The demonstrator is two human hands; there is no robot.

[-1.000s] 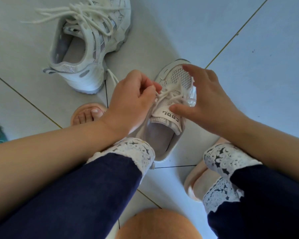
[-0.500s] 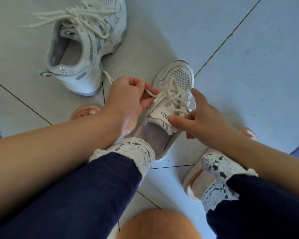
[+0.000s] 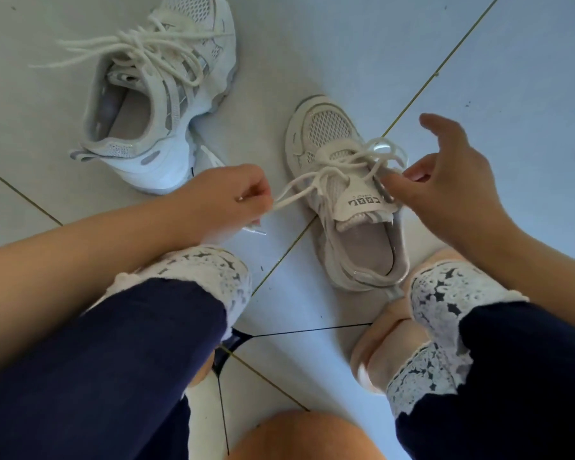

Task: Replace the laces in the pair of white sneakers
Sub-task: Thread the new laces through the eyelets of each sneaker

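Two white sneakers stand on the tiled floor. The near sneaker (image 3: 349, 200) lies between my feet, toe pointing away, with a white lace (image 3: 319, 180) loosely threaded over its tongue. My left hand (image 3: 226, 200) grips one end of that lace and holds it out to the left of the shoe. My right hand (image 3: 445, 180) is at the shoe's right side, its thumb pressing on the top eyelet area while the other fingers spread above. The far sneaker (image 3: 153, 104) sits at the upper left with its own lace loose and splayed.
My knees in dark blue trousers with white lace cuffs (image 3: 206, 273) fill the lower view, feet in pink slippers (image 3: 379, 346). Light tile floor (image 3: 478, 78) with grout lines runs around the shoes. A rounded tan object (image 3: 296, 436) sits at the bottom edge.
My left hand has pulled the lace end out to the left, away from the tongue. My right hand has shifted to the shoe's right side and its fingers have spread.
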